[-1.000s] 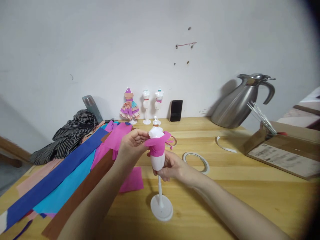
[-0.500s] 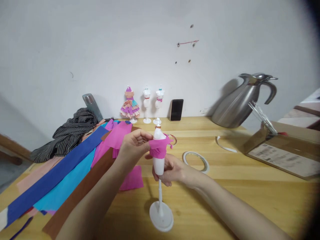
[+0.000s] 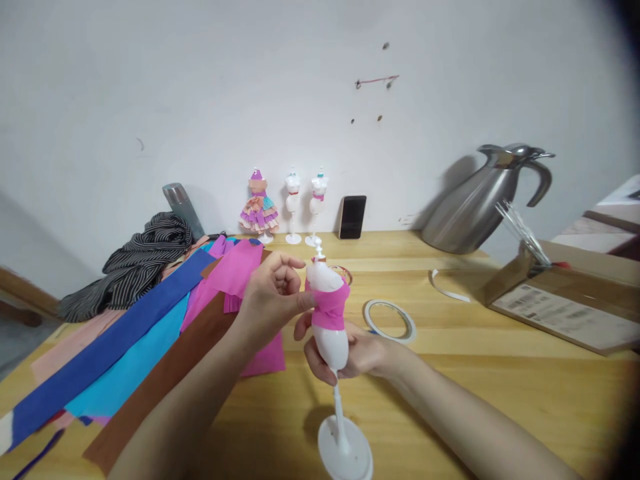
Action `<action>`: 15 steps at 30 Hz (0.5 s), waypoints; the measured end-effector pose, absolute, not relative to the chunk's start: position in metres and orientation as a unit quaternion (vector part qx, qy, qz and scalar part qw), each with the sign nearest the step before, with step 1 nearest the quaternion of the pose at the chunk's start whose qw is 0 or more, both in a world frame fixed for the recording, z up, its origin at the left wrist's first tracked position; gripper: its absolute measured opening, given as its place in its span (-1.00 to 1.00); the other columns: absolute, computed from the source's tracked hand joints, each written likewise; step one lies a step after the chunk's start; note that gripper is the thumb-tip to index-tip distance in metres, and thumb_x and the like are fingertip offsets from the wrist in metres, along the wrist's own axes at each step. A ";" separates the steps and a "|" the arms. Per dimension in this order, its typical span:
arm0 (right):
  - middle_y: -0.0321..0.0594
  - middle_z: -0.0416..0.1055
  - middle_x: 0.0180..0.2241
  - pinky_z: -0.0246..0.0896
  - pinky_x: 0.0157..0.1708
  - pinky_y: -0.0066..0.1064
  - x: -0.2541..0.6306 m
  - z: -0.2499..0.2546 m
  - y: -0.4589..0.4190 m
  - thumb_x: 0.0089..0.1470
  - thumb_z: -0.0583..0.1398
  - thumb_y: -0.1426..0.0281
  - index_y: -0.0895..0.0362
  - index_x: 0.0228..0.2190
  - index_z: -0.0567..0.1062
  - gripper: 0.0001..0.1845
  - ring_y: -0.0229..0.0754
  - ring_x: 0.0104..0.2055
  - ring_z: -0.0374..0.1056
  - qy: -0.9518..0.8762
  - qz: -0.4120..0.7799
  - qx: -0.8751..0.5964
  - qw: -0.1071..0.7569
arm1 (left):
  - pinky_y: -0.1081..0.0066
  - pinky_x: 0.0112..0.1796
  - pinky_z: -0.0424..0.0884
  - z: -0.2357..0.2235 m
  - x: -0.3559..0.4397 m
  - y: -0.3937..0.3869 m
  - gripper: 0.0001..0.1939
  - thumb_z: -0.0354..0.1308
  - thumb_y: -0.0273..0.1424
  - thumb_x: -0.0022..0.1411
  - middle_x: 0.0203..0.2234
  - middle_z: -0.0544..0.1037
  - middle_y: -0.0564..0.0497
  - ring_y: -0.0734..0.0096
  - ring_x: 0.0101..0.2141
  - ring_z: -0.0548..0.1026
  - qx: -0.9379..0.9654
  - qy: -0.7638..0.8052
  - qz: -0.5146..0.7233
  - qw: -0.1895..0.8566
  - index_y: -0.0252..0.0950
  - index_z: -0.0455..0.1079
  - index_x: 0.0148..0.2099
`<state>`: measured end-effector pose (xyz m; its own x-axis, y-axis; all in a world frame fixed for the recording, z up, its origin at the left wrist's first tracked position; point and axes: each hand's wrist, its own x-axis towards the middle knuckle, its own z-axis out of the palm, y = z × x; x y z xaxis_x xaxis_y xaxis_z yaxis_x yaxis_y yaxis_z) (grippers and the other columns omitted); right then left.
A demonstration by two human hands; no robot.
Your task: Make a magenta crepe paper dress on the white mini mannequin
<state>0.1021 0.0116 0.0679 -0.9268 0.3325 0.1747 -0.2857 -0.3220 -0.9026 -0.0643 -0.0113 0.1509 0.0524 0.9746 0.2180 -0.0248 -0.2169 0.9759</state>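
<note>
A small white dress-form mannequin (image 3: 332, 347) on a round stand tilts in front of me, its top leaning left. A band of pink crepe paper (image 3: 331, 303) wraps its chest and waist. My right hand (image 3: 357, 353) grips the mannequin from behind, its fingers curling around the lower body. My left hand (image 3: 277, 290) is at the upper left of the form, with the thumb tip pressed on the edge of the pink band. Its index finger stretches out apart from the thumb, and the other fingers are bent.
Strips of blue, turquoise, brown and pink crepe paper (image 3: 125, 357) spread over the left side. A roll of tape (image 3: 367, 313) lies right of the mannequin. Along the wall stand a dressed mannequin (image 3: 259, 207), two bare ones, a phone (image 3: 353, 217) and a steel jug (image 3: 470, 200). A cardboard box (image 3: 565, 300) sits right.
The mannequin has tilted and shifted slightly right and nearer, its base sliding toward the bottom edge. My left index finger has come off the pink band, while the thumb stays against it.
</note>
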 end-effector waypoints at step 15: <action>-0.39 0.29 -0.64 -0.14 -0.65 -0.52 0.107 0.068 0.011 -0.20 0.26 0.41 0.18 -0.19 0.33 -0.55 -0.38 -0.68 0.01 -0.463 0.853 0.112 0.212 | 0.47 -0.39 0.31 0.146 -0.060 -0.015 -0.23 0.47 -0.25 -0.18 -0.26 0.46 -0.01 0.45 -0.34 0.38 0.594 0.474 0.573 0.308 -0.26 0.35 0.12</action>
<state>0.1067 0.0110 0.0681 -0.8854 0.2573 0.3871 -0.4648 -0.4811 -0.7433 -0.0597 -0.0154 0.1462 -0.1053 0.9155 0.3883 0.2105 -0.3611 0.9084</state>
